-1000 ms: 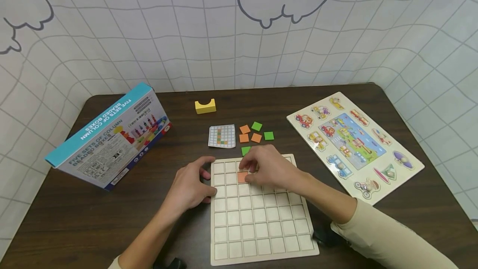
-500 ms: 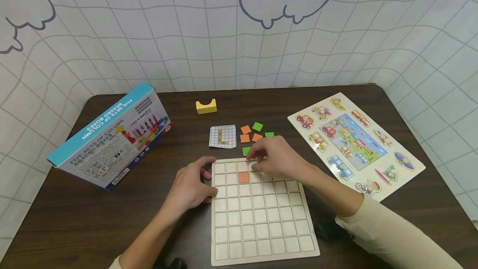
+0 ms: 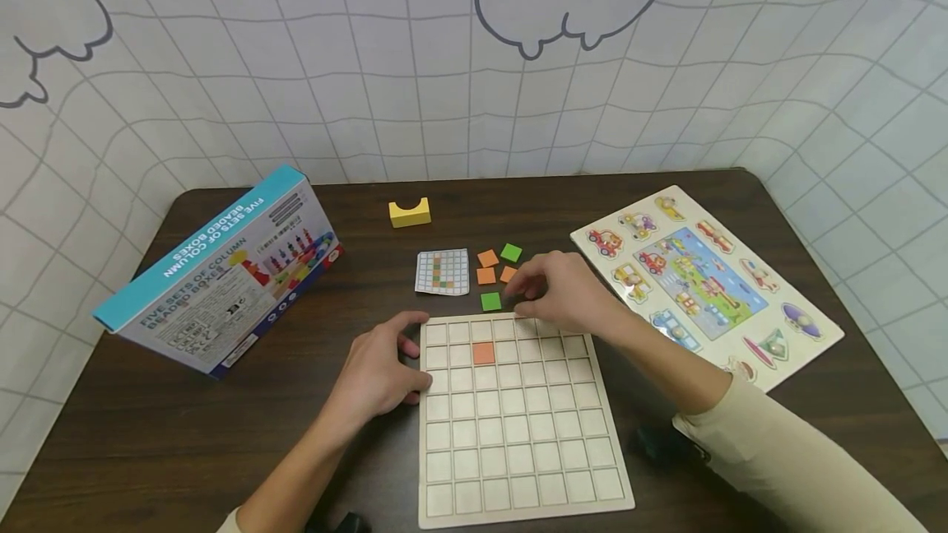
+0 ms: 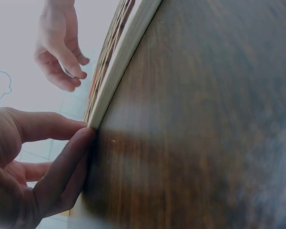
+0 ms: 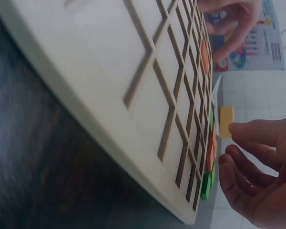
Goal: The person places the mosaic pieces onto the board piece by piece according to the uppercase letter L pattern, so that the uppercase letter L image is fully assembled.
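Observation:
A pale grid board (image 3: 526, 438) lies flat on the table, one orange tile (image 3: 484, 353) in a cell of its second row. Along its left edge my left hand (image 3: 374, 364) rests, thumb and index fingertips touching the rim; the left wrist view shows the fingertips (image 4: 83, 131) right at that edge. Over the board's far edge hovers my right hand (image 3: 566, 290), beside the loose orange tiles (image 3: 485, 275) and a green tile (image 3: 491, 301). In the right wrist view its thumb and fingers (image 5: 255, 129) stand apart with nothing between them. It hides one green tile.
A small pattern card (image 3: 442, 271) lies left of the tiles, with a yellow arched block (image 3: 410, 213) behind. A blue-topped box (image 3: 237, 270) stands at the left. A knobbed vehicle puzzle (image 3: 704, 286) lies at the right, partly under the right forearm.
My right hand has left the orange tile in its cell and moved away and to the right, off the grid toward the loose tiles. My left hand stays at the board's edge.

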`<state>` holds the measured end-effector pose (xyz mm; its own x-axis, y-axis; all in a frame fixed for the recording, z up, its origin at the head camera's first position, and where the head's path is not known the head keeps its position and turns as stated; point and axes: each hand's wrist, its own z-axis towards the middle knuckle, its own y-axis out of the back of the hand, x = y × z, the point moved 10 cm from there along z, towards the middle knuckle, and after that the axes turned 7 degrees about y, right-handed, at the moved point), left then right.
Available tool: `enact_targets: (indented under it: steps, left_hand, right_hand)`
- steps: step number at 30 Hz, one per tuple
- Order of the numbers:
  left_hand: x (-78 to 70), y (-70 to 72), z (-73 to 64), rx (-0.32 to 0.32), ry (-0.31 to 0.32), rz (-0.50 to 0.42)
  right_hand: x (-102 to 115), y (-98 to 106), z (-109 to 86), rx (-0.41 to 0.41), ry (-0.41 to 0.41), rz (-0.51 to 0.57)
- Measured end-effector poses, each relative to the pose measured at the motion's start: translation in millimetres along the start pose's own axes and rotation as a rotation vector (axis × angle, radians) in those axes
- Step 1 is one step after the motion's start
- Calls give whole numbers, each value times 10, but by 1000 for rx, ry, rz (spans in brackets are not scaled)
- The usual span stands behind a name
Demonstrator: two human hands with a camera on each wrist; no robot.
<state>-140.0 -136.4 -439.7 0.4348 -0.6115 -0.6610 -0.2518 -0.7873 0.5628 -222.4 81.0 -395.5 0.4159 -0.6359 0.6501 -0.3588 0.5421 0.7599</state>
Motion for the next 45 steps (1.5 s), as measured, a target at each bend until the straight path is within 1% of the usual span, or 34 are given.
enact_targets:
  steps: [6, 10, 21, 27, 35, 45]
  left_hand:
    - [-14, 5, -6, -4, -9, 2]
    - [-14, 5, -6, -5, -6, 4]
    - [5, -3, 6, -16, 3, -5]
    - [6, -8, 5, -9, 5, -6]
    - [2, -6, 7, -15, 1, -6]
    - [3, -5, 10, -15, 3, -6]
  right_hand:
    - [-159, 134, 36, -42, -37, 17]
    - [-265, 193, 49, -48, -73, 12]
    - [-503, 259, 118, -60, -134, 34]
    - [-549, 238, 161, -43, -146, 29]
    - [-595, 178, 234, -13, -139, 2]
    - [-601, 134, 253, 3, -140, 12]
